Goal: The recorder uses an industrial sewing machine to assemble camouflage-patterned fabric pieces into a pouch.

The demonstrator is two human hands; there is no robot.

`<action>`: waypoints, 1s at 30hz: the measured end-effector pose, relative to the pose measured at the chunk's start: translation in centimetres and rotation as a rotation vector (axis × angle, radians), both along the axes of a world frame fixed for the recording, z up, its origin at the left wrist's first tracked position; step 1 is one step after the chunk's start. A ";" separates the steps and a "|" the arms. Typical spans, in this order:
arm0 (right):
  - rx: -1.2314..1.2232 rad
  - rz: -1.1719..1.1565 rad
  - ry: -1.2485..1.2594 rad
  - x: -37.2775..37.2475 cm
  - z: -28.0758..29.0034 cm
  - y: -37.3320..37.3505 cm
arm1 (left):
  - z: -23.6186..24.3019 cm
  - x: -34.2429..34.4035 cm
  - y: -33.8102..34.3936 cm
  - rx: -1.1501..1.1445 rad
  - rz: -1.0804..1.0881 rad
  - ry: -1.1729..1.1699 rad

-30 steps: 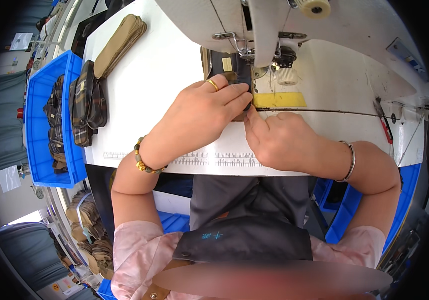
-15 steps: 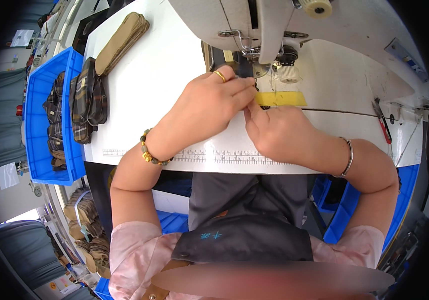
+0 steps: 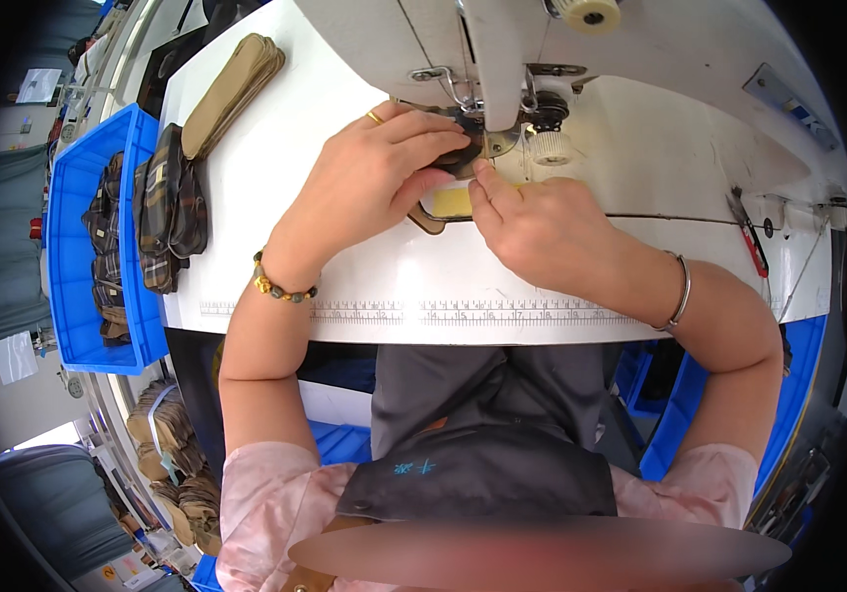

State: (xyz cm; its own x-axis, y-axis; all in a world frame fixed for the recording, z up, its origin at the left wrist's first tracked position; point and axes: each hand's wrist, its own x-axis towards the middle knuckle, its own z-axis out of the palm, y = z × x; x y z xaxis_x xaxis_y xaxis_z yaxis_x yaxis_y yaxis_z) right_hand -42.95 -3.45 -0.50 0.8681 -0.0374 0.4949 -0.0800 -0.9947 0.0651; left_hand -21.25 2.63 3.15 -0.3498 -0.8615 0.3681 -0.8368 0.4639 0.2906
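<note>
A dark fabric piece (image 3: 461, 161) with a tan edge lies under the needle area of a white sewing machine (image 3: 640, 59), mostly covered by my hands. On its left side my left hand (image 3: 369, 178) presses it with bent fingers, the thumb set lower on the cloth. My right hand (image 3: 547, 225) has thumb and forefinger pinched at the fabric's near right edge, just below the presser foot. Between the hands a yellow strip (image 3: 452, 202) shows beside a curved tan edge. The exact grip under the fingertips is hidden.
Left on the white table (image 3: 295, 227) lie a tan stack of cut pieces (image 3: 234, 96) and folded plaid pieces (image 3: 171, 212). A blue bin (image 3: 95, 242) of plaid pieces stands beyond. Red-handled snips (image 3: 751, 237) lie at right. A printed ruler (image 3: 532, 314) runs along the front edge.
My left hand has shifted left and its fingers have spread from the right hand's fingertips. More dark fabric shows, and the yellow strip has moved left. The right hand has moved slightly left.
</note>
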 end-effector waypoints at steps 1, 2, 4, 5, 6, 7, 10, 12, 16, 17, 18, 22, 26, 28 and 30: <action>-0.004 0.003 0.017 0.0 0.1 0.0 | 0.0 0.1 -0.2 0.004 0.003 -0.025; -0.008 0.007 0.033 -0.1 0.1 0.0 | 0.0 0.1 -0.2 0.008 0.007 -0.051; -0.009 0.005 0.030 -0.1 0.1 0.0 | -0.3 -0.6 -0.4 -0.039 0.020 -0.088; -0.011 0.006 0.027 -0.2 0.0 -0.1 | -0.6 -0.8 -0.4 -0.087 0.034 -0.124; -0.010 0.006 0.025 -0.2 0.0 0.0 | -0.8 -0.7 -0.5 -0.086 0.034 -0.127; -0.010 0.008 0.020 -0.1 0.0 0.0 | -1.1 -0.4 -0.6 -0.093 0.047 -0.130; -0.010 0.008 0.022 -0.1 0.0 0.0 | -1.6 -0.2 -0.6 -0.061 0.070 -0.142; -0.011 0.004 0.030 -0.1 -0.1 -0.1 | -1.2 -0.5 -0.5 -0.023 0.079 -0.149; -0.010 0.013 0.036 -0.2 -0.1 -0.2 | 0.1 -0.3 -0.1 0.000 0.074 -0.110; -0.009 0.012 0.053 -0.1 0.0 -0.1 | 0.2 -0.1 -0.2 -0.083 0.095 -0.199; -0.009 0.015 0.053 -0.1 -0.2 -0.3 | 0.0 -0.1 -0.3 -0.083 0.098 -0.199; 0.027 -0.036 -0.033 0.2 -0.4 -1.8 | -0.8 0.0 -0.7 -0.215 0.100 -0.173; 0.069 -0.175 -0.207 1.2 -0.6 -3.6 | -1.5 -0.1 -1.1 -0.282 0.127 -0.123; 0.052 -0.185 -0.226 1.8 -1.6 -4.0 | -1.5 -0.1 -1.0 -0.270 0.128 -0.111; 0.035 -0.194 -0.244 1.8 -2.0 -4.1 | -1.1 -0.3 -0.8 -0.259 0.131 -0.098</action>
State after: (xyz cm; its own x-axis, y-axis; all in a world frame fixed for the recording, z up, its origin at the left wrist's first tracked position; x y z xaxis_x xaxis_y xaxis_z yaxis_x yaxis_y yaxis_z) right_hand -41.15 -7.58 -2.47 0.6990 -0.2117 0.6830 -0.2779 -0.9605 -0.0134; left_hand -21.50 1.79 2.04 -0.2871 -0.7837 0.5509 -0.9125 0.3987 0.0915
